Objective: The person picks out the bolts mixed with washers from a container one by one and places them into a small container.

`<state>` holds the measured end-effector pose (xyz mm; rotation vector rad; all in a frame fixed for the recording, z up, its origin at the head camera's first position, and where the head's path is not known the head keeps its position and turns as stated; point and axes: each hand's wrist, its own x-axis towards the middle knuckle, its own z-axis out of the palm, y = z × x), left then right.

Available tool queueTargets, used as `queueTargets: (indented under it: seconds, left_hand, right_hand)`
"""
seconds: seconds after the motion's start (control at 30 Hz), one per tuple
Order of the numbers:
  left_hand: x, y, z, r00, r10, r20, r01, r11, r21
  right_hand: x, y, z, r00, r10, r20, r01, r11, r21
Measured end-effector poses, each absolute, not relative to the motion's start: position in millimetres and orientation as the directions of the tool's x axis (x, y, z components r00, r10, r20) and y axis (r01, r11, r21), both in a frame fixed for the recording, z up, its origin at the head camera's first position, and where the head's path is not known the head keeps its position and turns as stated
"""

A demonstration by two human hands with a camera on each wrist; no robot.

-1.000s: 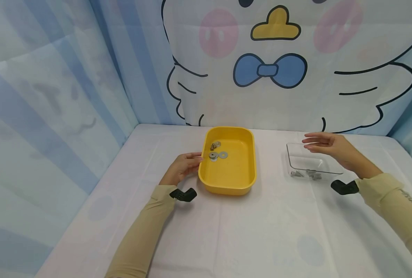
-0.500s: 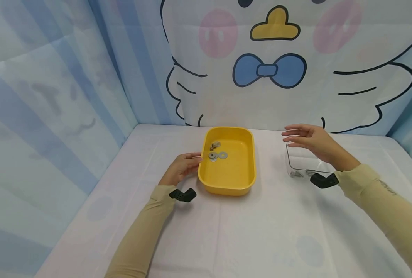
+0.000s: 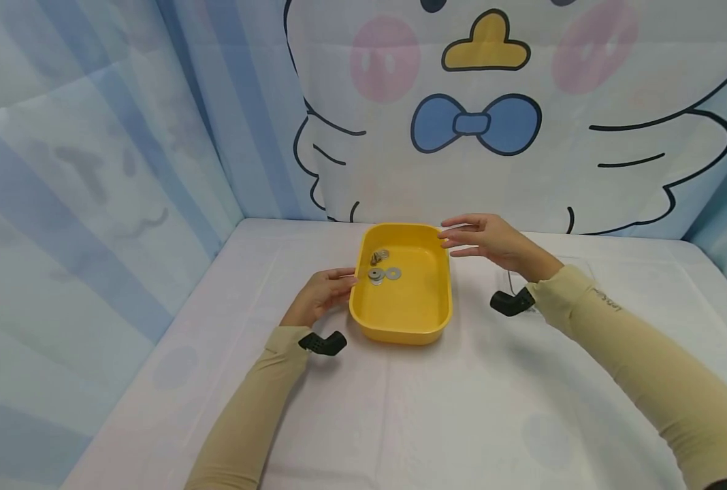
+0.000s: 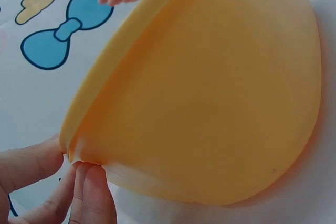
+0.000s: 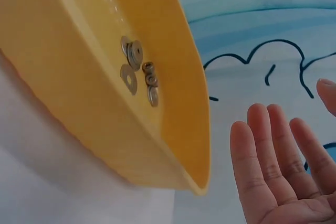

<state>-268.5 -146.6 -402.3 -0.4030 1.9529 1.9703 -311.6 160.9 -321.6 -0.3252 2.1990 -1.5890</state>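
Observation:
A yellow plastic bin (image 3: 421, 292) stands on the white cloth. My left hand (image 3: 322, 297) holds its left rim, thumb on one side and fingers tucked under the lip in the left wrist view. Inside, toward the left wall, lie several flat metal washers (image 5: 135, 55) and small nut-like metal pieces (image 5: 151, 80). My right hand (image 3: 492, 241) hovers at the bin's far right corner, and its fingers (image 5: 270, 156) are spread and hold nothing in the right wrist view. A clear plastic box (image 3: 512, 282) is mostly hidden behind the right wrist and sleeve.
A white cloth covers the tabletop (image 3: 437, 422). Behind it hangs a curtain (image 3: 461, 190) printed with a cartoon figure. Another striped curtain (image 3: 124, 258) borders the left side.
My right hand has moved left from above the clear box to the yellow bin's right rim, its fingers straightened. The left hand and the bin have stayed in place.

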Motion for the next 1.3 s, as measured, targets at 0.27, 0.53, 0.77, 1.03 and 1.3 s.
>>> queueTargets:
  seconds: [0.27, 0.53, 0.77, 1.03, 1.3]
  left_hand:
    - [-269, -146, -401, -0.905, 0.025, -0.425, -0.425, 0.022, 0.905]
    - [-271, -145, -396, -0.903, 0.006, -0.431, -0.428, 0.098, 0.898]
    - [-274, -149, -390, -0.869, 0.027, -0.494, -0.489, 0.106, 0.866]
    - [-275, -152, -389, -0.844, 0.078, -0.53, -0.523, 0.097, 0.847]
    - [-276, -153, -389, -0.841, 0.097, -0.532, -0.526, 0.082, 0.847]
  right_hand:
    - [-325, 127, -328, -0.866, -0.441, -0.236, 0.088, 0.329, -0.94]
    - [-333, 101, -340, -0.849, -0.461, -0.26, 0.108, 0.33, -0.938]
    - [-337, 87, -346, -0.842, -0.452, -0.295, 0.146, 0.335, -0.931]
    - [-345, 71, -356, -0.821, -0.447, -0.355, 0.217, 0.331, -0.918]
    - [-353, 55, -368, -0.792, -0.463, -0.398, 0.275, 0.312, -0.909]
